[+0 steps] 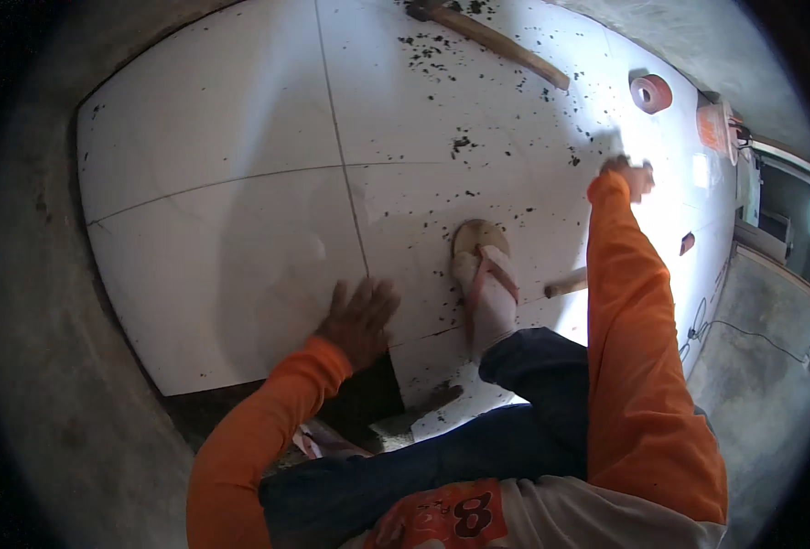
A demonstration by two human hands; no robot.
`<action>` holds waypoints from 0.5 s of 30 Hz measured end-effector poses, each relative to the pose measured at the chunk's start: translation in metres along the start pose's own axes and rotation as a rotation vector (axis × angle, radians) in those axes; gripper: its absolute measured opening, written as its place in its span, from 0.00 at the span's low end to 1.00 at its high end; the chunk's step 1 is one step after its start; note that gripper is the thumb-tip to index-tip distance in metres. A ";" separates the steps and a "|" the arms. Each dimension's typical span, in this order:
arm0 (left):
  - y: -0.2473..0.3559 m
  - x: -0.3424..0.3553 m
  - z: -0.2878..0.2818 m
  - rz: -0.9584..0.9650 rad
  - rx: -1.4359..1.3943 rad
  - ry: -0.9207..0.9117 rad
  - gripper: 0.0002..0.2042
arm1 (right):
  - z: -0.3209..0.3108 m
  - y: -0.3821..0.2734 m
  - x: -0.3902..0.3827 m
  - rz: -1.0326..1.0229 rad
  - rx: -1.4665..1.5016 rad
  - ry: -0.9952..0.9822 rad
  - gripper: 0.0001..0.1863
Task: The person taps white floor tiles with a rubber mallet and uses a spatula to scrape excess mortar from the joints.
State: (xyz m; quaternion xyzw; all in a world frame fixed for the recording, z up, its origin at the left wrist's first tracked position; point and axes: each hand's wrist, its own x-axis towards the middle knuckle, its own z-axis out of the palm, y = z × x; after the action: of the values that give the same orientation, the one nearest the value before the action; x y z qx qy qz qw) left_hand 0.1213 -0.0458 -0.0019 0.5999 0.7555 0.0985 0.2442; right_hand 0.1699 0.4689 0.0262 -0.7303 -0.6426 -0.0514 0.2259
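On floor (240, 101): white tile (231, 284), fwd-left of our nearer L hand (359, 320), splayed. R hand (632, 177) blurred; we can't tell its grip.

The left arm (281, 403) slanted inward and forward, bent; the left hand (359, 320) lay back upward, fingers (383, 298) spread. The right arm (629, 302) stretched farther forward, nearly straight, ending in the right hand (634, 178), which was small, blurred and seemingly part-curled, its grip impossible to make out.
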 end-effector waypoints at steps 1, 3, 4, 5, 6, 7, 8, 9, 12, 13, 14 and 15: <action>0.012 -0.011 0.004 0.016 -0.042 -0.093 0.31 | -0.003 -0.027 -0.001 -0.151 0.045 -0.015 0.21; 0.035 -0.018 0.005 0.086 -0.157 -0.264 0.30 | 0.009 -0.065 0.015 -0.482 0.116 0.001 0.21; 0.046 -0.026 0.008 0.136 -0.231 -0.241 0.30 | 0.016 -0.084 0.016 -0.664 0.146 0.025 0.22; 0.055 -0.034 0.012 0.182 -0.306 -0.215 0.30 | 0.023 -0.102 0.014 -0.782 0.130 -0.033 0.22; 0.064 -0.045 0.014 0.140 -0.302 -0.225 0.30 | 0.026 -0.128 -0.008 -0.904 0.134 -0.110 0.23; 0.070 -0.055 0.013 0.269 -0.374 -0.280 0.28 | 0.023 -0.147 -0.027 -1.053 0.240 -0.182 0.24; 0.075 -0.062 0.013 0.393 -0.451 -0.330 0.27 | 0.024 -0.160 -0.044 -1.065 0.286 -0.216 0.24; 0.079 -0.062 0.015 0.345 -0.446 -0.328 0.27 | 0.026 -0.170 -0.052 -1.164 0.227 -0.326 0.24; 0.087 -0.065 0.008 0.326 -0.559 -0.333 0.21 | 0.037 -0.194 -0.086 -1.389 0.023 -0.552 0.24; 0.074 -0.052 -0.010 0.347 -0.477 -0.354 0.19 | 0.039 -0.211 -0.092 -1.185 -0.194 -0.691 0.21; 0.066 -0.057 -0.015 0.318 -0.439 -0.362 0.17 | 0.051 -0.214 -0.087 -1.325 -0.297 -0.687 0.20; 0.057 -0.057 -0.019 0.306 -0.395 -0.365 0.16 | 0.077 -0.210 -0.057 -1.314 -0.153 -0.729 0.22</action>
State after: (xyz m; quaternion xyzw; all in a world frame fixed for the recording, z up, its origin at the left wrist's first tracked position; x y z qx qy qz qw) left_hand 0.1696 -0.0829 0.0543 0.6553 0.5664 0.1696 0.4701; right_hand -0.0582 0.4626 -0.0080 -0.1812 -0.9746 0.0247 -0.1293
